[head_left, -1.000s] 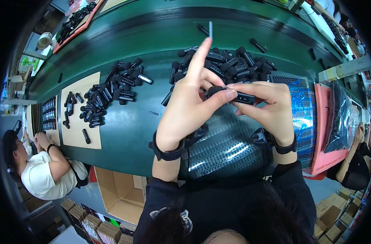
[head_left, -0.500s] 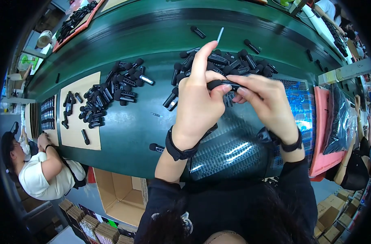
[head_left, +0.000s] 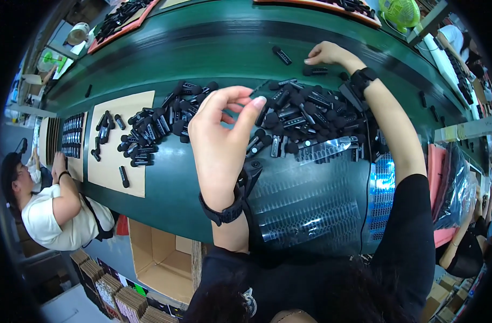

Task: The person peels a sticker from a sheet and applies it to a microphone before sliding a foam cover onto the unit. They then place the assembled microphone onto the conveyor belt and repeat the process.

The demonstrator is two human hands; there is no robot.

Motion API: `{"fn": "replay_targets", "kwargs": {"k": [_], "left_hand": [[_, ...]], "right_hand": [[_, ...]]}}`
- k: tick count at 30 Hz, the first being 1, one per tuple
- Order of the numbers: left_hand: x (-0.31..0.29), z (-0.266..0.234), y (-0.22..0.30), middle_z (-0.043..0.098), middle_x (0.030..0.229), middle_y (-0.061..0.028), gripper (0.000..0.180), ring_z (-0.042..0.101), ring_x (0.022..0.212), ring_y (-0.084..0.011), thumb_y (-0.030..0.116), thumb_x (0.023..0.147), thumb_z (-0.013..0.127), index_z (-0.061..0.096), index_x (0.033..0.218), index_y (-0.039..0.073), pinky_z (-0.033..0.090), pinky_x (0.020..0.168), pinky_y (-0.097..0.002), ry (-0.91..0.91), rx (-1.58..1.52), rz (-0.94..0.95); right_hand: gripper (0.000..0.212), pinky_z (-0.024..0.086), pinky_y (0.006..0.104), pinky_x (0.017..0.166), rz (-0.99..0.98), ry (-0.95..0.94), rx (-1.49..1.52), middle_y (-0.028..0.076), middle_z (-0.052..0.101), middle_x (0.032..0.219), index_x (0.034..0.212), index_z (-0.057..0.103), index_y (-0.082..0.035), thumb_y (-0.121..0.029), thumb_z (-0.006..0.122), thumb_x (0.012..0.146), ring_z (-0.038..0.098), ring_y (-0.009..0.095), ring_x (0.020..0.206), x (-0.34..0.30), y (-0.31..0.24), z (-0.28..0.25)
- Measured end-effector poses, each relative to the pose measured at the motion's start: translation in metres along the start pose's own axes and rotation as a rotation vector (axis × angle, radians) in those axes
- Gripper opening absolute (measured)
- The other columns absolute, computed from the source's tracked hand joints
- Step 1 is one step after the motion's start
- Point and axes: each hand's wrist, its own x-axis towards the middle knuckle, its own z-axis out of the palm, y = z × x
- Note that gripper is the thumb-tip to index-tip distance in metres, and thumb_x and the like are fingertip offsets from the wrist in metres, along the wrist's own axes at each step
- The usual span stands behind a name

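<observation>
1. Covering the middle of the green worktop (head_left: 213, 48) is a heap of small black cylindrical parts (head_left: 305, 116); a second, smaller heap (head_left: 154, 126) lies to its left, partly on a sheet of brown cardboard (head_left: 114, 161).
2. A clear plastic tray with rows of pockets (head_left: 305, 210) sits just in front of the person, and a crumpled clear bag (head_left: 326, 151) lies at the near edge of the big heap.
3. At the left edge another person in a white shirt (head_left: 57, 215) sits beside a black tray of sorted parts (head_left: 73, 134); an open cardboard box (head_left: 162, 258) stands below the worktop.
4. The left hand (head_left: 219, 134) is raised above the worktop, hiding part of the heap — thumb and forefinger pinch a thin dark piece (head_left: 258, 88), other fingers loosely curled.
5. The right hand (head_left: 326, 54) reaches far across — fingertips touching a single black part (head_left: 315, 70) beyond the heap; whether it grips it I cannot tell.
</observation>
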Motion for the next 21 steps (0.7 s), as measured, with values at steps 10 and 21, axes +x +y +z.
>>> {"fn": "replay_targets", "kwargs": {"k": [10,21], "left_hand": [[0.001,-0.002,0.003,0.055,0.068,0.0011,0.008,0.045,0.058,-0.0031,0.004,0.070,0.064,0.059,0.075,0.000,0.034,0.054,-0.0158,-0.142,0.082,-0.009],[-0.013,-0.002,0.025,0.053,0.061,0.0026,0.009,0.042,0.055,-0.0031,0.003,0.064,0.067,0.059,0.065,0.001,0.031,0.051,-0.0173,-0.172,-0.408,-0.197]], "right_hand": [[0.037,0.048,0.0320,0.058,0.100,-0.053,-0.122,0.017,0.060,0.075,0.086,0.056,0.002,-0.033,0.062,0.074,0.060,0.021,0.074,0.055,-0.072,0.021],[0.022,0.042,0.0173,0.051,-0.439,0.556,0.525,0.003,0.059,0.073,0.091,0.060,-0.004,-0.009,0.065,0.071,0.052,0.007,0.058,-0.168,-0.135,-0.033]]}}
